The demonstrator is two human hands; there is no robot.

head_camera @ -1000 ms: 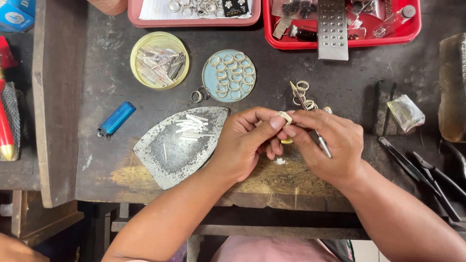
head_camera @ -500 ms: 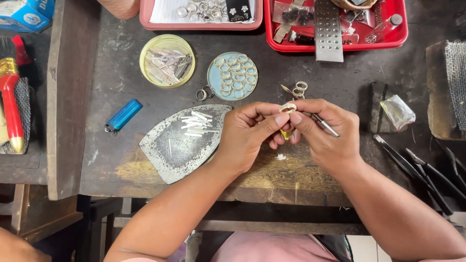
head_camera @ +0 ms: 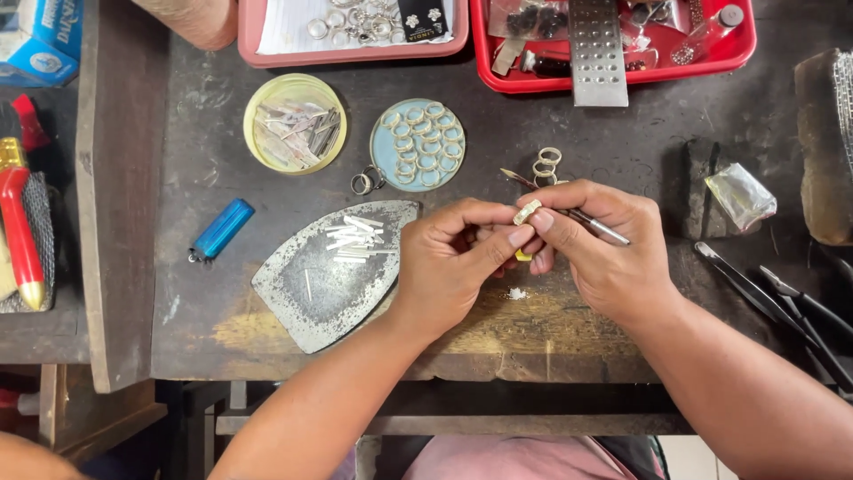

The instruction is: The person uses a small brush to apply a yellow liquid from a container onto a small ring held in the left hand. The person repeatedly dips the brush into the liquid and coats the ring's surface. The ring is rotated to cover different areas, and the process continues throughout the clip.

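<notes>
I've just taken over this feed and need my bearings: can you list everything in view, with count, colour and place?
ring: one, pale metal, pinched between both hands
tweezers: one, steel, in right hand
blue lid: one, holds many rings, bench centre
yellow lid: one, holds metal strips, beside it
metal plate: one, grey, short white sticks on it
lighter: one, blue, bench left
trays: two, pink and red, far edge
pliers: several, dark, right
left hand: one
right hand: one
</notes>
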